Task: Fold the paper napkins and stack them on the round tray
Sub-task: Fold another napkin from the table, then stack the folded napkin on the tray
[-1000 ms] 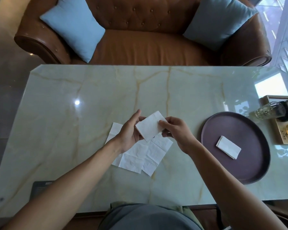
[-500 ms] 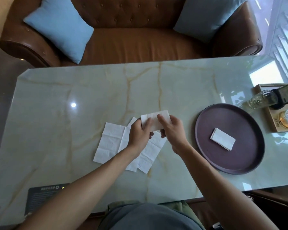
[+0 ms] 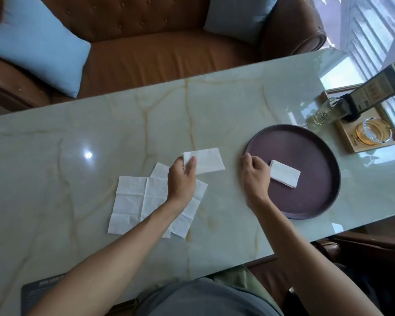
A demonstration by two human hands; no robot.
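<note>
My left hand [image 3: 181, 181] pinches a folded white napkin [image 3: 206, 160] by its left end, just above the marble table [image 3: 100, 133]. Under that wrist lie two or three unfolded napkins [image 3: 135, 201], overlapping. The round dark purple tray [image 3: 306, 201] sits to the right with one folded napkin [image 3: 286, 176] on it. My right hand [image 3: 255, 176] hovers over the tray's left rim with fingers curled. It covers the near end of the napkin on the tray, and a grip on it cannot be made out.
A wooden box tray [image 3: 351, 142] at the far right holds a glass bottle [image 3: 326, 112], a dark bottle [image 3: 374, 90] and a glass ashtray [image 3: 372, 131]. A brown leather sofa [image 3: 169, 53] with blue cushions stands behind the table. A dark card [image 3: 43, 290] lies near the front left edge.
My right hand let go of the folded napkin and moved right to the tray's left rim. The left hand keeps the napkin, now lower and flatter.
</note>
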